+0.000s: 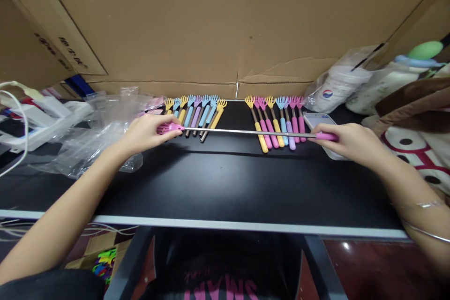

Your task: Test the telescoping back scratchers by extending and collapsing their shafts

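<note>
A telescopic back scratcher (242,131), its metal rod drawn out long, lies level between my two hands above the black table. My left hand (149,132) pinches its pink claw head. Around its pink handle at the other end, my right hand (346,143) is closed. Behind the rod, two groups of short back scratchers rest on the table with claws toward the back. The left group (197,115) has yellow, blue and purple ones; in the right group (277,124) are yellow, pink, blue and purple ones.
Clear plastic bags (101,131) and a white power strip (52,119) lie at left. A phone (318,119), a bagged white cup (342,84) and a plush item (411,145) stand at right. Cardboard (211,23) walls the back. A box of colourful pieces (105,262) sits below.
</note>
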{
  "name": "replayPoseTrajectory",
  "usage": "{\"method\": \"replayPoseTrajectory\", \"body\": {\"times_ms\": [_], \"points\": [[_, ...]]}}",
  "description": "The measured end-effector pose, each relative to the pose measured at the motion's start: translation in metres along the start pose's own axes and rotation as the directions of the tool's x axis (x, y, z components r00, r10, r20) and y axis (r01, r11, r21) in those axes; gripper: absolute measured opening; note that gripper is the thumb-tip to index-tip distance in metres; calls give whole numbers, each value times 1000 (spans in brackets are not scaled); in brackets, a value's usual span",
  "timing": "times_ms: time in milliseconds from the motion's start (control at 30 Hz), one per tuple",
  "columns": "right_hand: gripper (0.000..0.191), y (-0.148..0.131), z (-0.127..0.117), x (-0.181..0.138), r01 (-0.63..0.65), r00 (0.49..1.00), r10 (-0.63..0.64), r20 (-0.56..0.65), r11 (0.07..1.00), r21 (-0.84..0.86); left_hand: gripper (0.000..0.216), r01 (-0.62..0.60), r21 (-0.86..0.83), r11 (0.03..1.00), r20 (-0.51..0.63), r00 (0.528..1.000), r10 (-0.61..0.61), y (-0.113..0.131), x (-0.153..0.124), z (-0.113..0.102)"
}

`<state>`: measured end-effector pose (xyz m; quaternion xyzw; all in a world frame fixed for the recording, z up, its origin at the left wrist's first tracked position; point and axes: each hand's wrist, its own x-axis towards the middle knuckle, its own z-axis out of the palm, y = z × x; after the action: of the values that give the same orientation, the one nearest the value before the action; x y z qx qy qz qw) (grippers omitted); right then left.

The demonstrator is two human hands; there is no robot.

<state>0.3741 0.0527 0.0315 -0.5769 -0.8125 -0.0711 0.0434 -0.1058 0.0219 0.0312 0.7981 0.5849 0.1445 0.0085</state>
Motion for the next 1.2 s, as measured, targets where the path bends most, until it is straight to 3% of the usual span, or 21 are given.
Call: {"method": "replayPoseTrajectory", "body": {"times_ms": [200,367,433,533,733,933,1200], "points": [[48,6,-10,-4,-117,989,121,-80,992,55,44,24,-28,999,-7,1000,-25,3,-2,-7],[41,22,-18,-10,-267,953,269,-143,963,29,48,73,-71,995,-32,997,-75,-3,-3,-12],[41,27,-18,-12,-246,948,263,-180,963,111,50,95,-88,992,-42,994,-99,-7,-2,-13],[45,30,-15,-10,-104,973,161,-165,946,308,49,102,-127,987,-26,994,-106,-12,-1,-12],[43,34,-11,-6,16,998,26,-62,807,590,49,101,-176,979,11,995,-101,-16,0,-10],[41,21,-13,-10,-36,983,155,-95,677,735,45,67,-210,975,-15,997,-72,-17,-1,-11],[43,20,-7,-8,-98,977,205,-61,682,725,47,74,-243,967,-66,994,-92,-20,0,-7]]}}
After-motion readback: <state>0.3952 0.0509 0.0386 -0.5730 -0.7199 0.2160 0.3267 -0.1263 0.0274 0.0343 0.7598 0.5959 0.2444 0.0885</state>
